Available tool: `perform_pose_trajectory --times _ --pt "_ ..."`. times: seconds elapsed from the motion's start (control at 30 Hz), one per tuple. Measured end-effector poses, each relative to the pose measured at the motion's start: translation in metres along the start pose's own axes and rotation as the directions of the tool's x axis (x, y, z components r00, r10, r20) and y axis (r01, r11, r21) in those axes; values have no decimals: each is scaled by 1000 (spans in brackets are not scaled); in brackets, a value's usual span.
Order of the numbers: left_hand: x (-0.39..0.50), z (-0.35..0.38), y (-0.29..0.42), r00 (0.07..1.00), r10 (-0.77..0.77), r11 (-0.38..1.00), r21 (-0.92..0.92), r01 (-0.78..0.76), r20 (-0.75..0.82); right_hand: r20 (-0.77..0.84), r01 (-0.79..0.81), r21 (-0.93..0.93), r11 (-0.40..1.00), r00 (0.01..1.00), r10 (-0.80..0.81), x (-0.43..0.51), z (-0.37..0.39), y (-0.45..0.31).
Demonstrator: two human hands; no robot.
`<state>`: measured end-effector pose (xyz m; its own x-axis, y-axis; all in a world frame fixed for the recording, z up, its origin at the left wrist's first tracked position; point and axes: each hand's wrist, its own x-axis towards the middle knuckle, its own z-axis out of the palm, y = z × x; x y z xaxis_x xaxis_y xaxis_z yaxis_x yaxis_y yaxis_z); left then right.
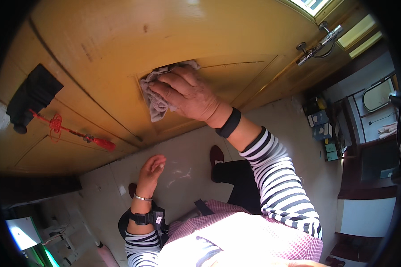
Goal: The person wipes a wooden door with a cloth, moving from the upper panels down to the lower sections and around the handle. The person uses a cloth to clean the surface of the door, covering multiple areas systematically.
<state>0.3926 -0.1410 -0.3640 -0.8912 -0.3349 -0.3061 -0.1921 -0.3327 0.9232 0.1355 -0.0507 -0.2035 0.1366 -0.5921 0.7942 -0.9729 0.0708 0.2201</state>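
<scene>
My right hand [190,91] presses a crumpled greyish-lilac cloth [155,105] against the recessed panel of a glossy yellow-brown wooden door [117,43]. Its fingers are spread and bent over the fabric, and part of the cloth is hidden under the palm. Lower and to the left, my left hand [151,172] hangs in the air in front of the door's bottom edge. Nothing shows in its loosely curled fingers. A silver bracelet [143,198] and a black strapped device [150,218] are on that arm.
A black fitting [35,93] on the door's left holds a red knotted tassel [56,123]. A chrome handle [320,45] juts out at upper right. Boxes [320,125] stand beside dark furniture [364,190] on the right. Pale tiles [183,177] cover the floor.
</scene>
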Motion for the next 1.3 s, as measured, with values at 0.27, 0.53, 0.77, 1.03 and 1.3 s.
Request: perform_pose_trajectory --times 0.27,0.53,0.77,1.03,1.3 --pt "7 3 -8 1000 -8 999 -34 8 -1 192 -112 -30 993 975 116 -64 -40 54" --pt "-7 -7 -5 1000 3 1000 -6 -3 -13 201 -394 -181 901 882 426 -131 -127 142" --pt "-17 -15 -6 998 56 998 -14 -55 40 358 -259 -97 961 892 277 -78 -55 63" --pt "-8 -13 1 1000 9 999 -39 -8 17 258 -340 555 759 938 232 -28 -2 -20" --pt "-27 -20 11 999 -17 999 46 19 -47 -312 -705 437 558 463 830 -129 -33 68"
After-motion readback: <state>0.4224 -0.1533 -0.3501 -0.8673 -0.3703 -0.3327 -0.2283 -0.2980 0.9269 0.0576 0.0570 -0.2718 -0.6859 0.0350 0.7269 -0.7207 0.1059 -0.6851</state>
